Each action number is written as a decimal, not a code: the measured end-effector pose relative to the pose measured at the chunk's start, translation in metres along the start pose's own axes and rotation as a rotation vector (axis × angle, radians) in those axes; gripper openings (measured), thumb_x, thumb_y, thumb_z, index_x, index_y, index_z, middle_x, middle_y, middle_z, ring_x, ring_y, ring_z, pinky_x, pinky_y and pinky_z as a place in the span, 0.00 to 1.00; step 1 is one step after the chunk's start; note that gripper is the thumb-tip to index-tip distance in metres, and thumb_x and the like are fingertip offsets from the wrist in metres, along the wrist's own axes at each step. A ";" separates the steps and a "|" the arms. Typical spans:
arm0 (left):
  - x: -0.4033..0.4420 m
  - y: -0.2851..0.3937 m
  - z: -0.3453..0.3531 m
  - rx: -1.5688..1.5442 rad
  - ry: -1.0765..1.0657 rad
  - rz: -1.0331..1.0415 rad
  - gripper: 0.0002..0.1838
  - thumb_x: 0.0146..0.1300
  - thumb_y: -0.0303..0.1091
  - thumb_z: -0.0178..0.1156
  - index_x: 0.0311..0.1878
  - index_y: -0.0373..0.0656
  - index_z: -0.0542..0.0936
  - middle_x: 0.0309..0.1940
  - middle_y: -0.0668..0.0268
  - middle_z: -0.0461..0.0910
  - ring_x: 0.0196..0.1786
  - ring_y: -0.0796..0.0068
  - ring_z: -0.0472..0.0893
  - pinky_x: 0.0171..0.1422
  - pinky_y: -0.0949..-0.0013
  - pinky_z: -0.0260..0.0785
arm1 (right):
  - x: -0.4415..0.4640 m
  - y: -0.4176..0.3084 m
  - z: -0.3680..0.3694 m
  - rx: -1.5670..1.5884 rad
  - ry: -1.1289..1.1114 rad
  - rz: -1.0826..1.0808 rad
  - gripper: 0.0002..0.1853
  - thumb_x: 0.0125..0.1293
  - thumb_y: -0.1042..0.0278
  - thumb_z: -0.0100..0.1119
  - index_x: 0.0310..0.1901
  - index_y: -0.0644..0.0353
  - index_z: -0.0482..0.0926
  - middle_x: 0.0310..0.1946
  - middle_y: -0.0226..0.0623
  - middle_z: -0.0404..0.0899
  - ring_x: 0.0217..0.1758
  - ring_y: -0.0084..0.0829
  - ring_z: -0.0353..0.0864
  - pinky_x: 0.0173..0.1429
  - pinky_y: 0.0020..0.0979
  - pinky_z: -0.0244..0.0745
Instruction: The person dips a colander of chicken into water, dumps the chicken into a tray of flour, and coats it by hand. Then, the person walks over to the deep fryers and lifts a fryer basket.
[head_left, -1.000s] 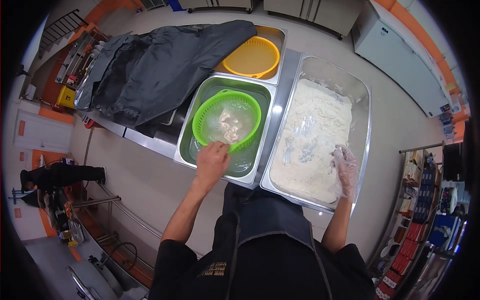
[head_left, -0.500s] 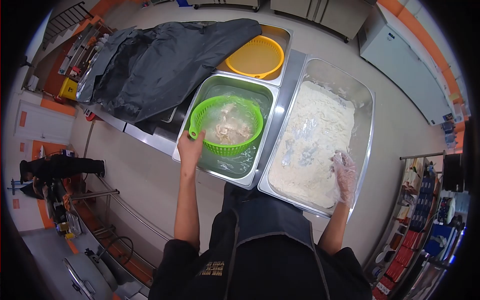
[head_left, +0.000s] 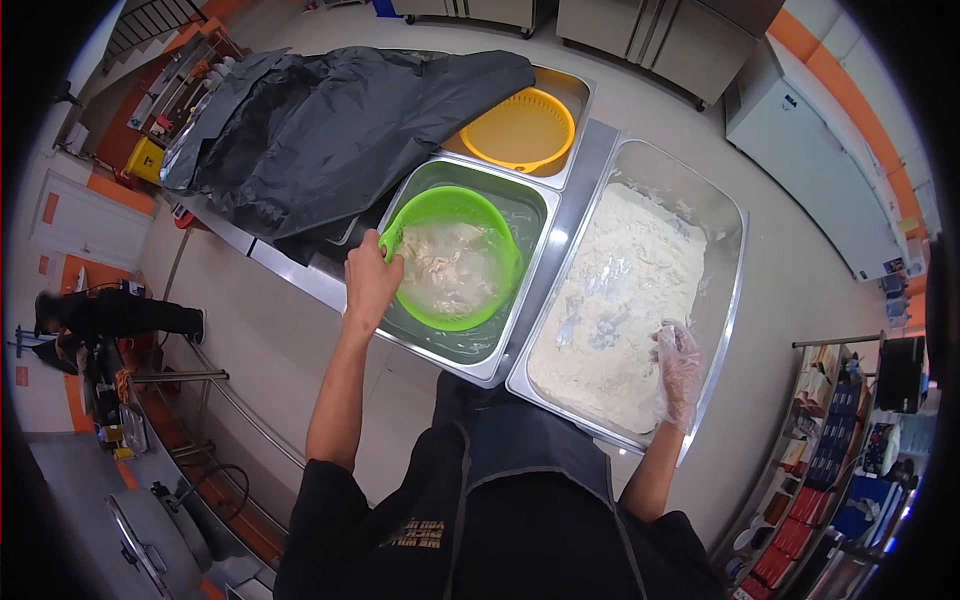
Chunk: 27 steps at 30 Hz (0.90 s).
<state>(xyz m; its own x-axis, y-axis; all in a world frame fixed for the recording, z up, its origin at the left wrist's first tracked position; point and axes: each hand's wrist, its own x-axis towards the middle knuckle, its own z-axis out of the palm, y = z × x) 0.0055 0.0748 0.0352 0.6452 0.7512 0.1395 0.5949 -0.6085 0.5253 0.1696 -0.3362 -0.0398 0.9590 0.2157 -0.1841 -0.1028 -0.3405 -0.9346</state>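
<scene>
My bare left hand (head_left: 373,277) grips the left rim of a green colander (head_left: 508,222). The colander sits low in cloudy water inside a steel pan (head_left: 548,205), and pale pieces of food (head_left: 447,262), perhaps meat, lie in it under the water. On the right, my right hand (head_left: 677,370) wears a clear plastic glove and hangs over the near right part of a larger steel pan (head_left: 727,225). White flour (head_left: 625,290) covers that pan's bottom. The gloved fingers are curled near the flour; whether they hold anything is hidden.
A yellow colander (head_left: 520,130) stands in cloudy liquid in the pan behind. Black plastic sheeting (head_left: 320,130) drapes over the counter at the left. A white chest freezer (head_left: 800,150) is at the far right, shelves (head_left: 830,440) nearer. Another person (head_left: 125,315) stands far left.
The green colander has gone from tilted and partly raised to lower and more level in the water, my left hand still on its rim. My right hand has shifted slightly nearer to me.
</scene>
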 end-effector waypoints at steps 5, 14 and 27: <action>-0.010 -0.012 0.002 -0.094 0.002 -0.020 0.08 0.47 0.24 0.56 0.27 0.31 0.69 0.23 0.43 0.75 0.33 0.42 0.77 0.36 0.54 0.69 | -0.001 -0.003 0.003 -0.009 0.009 0.015 0.14 0.62 0.65 0.56 0.47 0.63 0.75 0.32 0.34 0.79 0.34 0.19 0.77 0.34 0.21 0.74; -0.012 -0.074 0.027 -0.518 -0.149 -0.260 0.05 0.50 0.25 0.58 0.27 0.37 0.71 0.23 0.66 0.75 0.23 0.78 0.78 0.18 0.77 0.71 | 0.003 0.006 -0.001 -0.018 0.007 0.002 0.14 0.62 0.64 0.56 0.47 0.63 0.76 0.32 0.34 0.79 0.32 0.19 0.76 0.33 0.20 0.73; -0.024 -0.047 0.021 -0.449 -0.141 -0.382 0.08 0.50 0.26 0.58 0.33 0.33 0.73 0.22 0.62 0.77 0.24 0.73 0.79 0.21 0.74 0.71 | 0.001 0.000 0.002 -0.063 -0.025 -0.008 0.15 0.62 0.65 0.55 0.48 0.62 0.75 0.31 0.32 0.80 0.29 0.17 0.74 0.33 0.20 0.71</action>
<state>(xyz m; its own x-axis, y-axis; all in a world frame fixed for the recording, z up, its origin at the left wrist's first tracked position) -0.0274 0.0798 -0.0106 0.5012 0.8354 -0.2254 0.5564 -0.1116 0.8234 0.1699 -0.3344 -0.0408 0.9526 0.2415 -0.1853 -0.0778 -0.3953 -0.9153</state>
